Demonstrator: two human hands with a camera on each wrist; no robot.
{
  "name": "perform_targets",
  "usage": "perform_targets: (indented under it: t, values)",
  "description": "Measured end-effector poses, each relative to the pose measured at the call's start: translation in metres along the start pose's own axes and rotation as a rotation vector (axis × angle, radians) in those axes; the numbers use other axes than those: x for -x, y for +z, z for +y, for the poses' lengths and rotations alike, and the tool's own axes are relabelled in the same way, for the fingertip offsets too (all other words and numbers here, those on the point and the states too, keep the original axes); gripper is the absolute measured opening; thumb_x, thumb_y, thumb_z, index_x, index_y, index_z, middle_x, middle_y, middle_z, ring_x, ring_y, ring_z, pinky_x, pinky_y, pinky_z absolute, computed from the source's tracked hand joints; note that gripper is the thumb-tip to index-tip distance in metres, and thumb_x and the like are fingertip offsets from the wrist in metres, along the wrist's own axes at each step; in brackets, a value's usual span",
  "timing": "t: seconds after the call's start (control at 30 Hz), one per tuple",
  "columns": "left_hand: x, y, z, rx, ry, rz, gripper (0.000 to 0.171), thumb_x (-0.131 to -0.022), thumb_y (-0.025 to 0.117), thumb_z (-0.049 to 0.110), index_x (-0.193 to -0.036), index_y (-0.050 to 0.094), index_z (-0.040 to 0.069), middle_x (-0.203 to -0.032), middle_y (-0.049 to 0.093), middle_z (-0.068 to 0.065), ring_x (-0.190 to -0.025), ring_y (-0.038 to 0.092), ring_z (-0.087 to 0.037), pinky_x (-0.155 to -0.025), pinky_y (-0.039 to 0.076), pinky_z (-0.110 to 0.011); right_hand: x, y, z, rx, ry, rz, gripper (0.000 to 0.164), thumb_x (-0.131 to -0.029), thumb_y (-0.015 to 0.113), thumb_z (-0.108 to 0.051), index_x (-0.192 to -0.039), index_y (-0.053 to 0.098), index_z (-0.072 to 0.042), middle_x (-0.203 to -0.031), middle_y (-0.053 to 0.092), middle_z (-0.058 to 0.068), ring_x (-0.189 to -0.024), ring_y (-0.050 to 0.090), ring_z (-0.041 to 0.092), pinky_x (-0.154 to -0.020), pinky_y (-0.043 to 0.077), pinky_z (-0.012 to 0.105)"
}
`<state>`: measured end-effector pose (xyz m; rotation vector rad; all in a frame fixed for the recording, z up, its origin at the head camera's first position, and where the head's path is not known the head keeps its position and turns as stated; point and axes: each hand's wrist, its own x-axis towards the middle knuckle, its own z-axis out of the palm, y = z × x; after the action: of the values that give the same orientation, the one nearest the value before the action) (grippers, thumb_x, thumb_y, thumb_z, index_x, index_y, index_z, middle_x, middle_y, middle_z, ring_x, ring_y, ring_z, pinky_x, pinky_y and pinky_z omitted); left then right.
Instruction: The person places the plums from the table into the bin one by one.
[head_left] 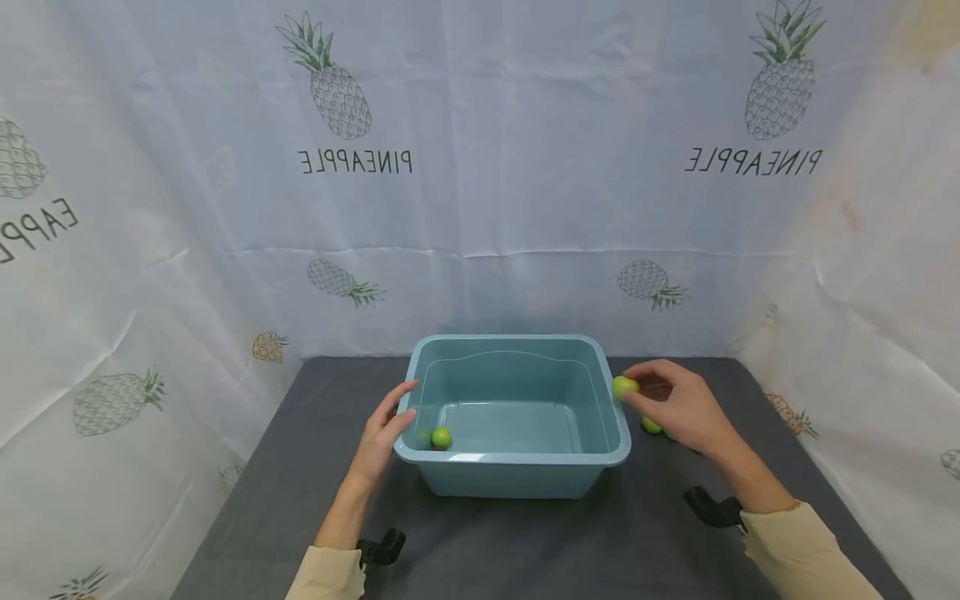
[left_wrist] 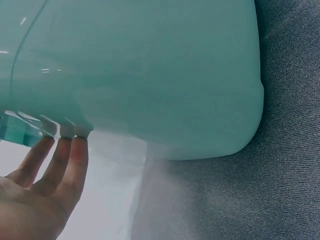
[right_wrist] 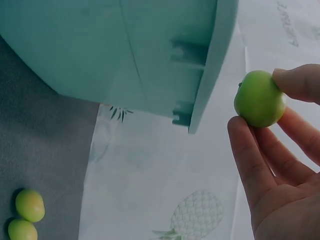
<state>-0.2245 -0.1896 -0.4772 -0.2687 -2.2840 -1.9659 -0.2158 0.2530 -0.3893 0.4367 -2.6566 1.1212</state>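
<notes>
A light blue-green plastic basin (head_left: pixel 510 479) stands upright on the dark cloth. At its left rim, my left hand (head_left: pixel 380 437) grips the edge, thumb over the top and fingertips (left_wrist: pixel 79 145) against the outside under the lip. My right hand (head_left: pixel 678 408) pinches a small, round green fruit (right_wrist: pixel 260 99) between thumb and fingers, just outside the right rim and level with it. Inside the basin, near its front left corner, lies another green fruit (head_left: pixel 441 437) with a bit of red under it. Two loose green fruits, one of them a yellowish fruit (right_wrist: pixel 30 205), lie on the cloth below my right hand.
The dark cloth (head_left: pixel 300 492) covers the table around the basin. A white curtain (head_left: pixel 510 200) printed with pineapples hangs behind and along both sides. Black wrist mounts (head_left: pixel 712 507) stick out from both forearms. My right hand partly hides the fruit on the table.
</notes>
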Motion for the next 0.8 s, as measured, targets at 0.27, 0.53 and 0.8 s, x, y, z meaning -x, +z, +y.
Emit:
perform_targets:
  t: [0.27,0.53,0.8]
  values:
    - [0.002,0.001,0.0,-0.017,-0.002,0.015,0.045,-0.106,0.05,0.022,-0.15,0.048,0.014,-0.161,0.035,-0.014,-0.139,0.043,-0.037,-0.105,0.038,-0.057,-0.006,0.008,-0.007,-0.034,-0.009,-0.046,0.032,-0.096,0.074,-0.024,-0.12,0.067,-0.005,-0.114,0.067,0.01,-0.1,0.068,0.026,-0.082,0.055,0.032]
    - [0.001,0.003,0.0,-0.035,-0.003,0.032,0.045,-0.105,0.047,0.02,-0.15,0.049,0.016,-0.161,0.035,-0.014,-0.141,0.041,-0.037,-0.105,0.036,-0.06,-0.018,0.011,-0.018,-0.053,-0.051,-0.066,0.029,-0.094,0.075,-0.022,-0.119,0.068,-0.007,-0.112,0.069,0.007,-0.099,0.069,0.024,-0.08,0.055,0.032]
    - [0.001,0.004,-0.001,-0.034,-0.012,0.034,0.045,-0.105,0.047,0.021,-0.15,0.049,0.017,-0.16,0.036,-0.013,-0.139,0.042,-0.037,-0.105,0.036,-0.06,-0.029,0.017,-0.033,-0.123,-0.133,-0.139,0.027,-0.095,0.074,-0.018,-0.119,0.069,-0.006,-0.114,0.067,0.008,-0.103,0.067,0.026,-0.085,0.055,0.032]
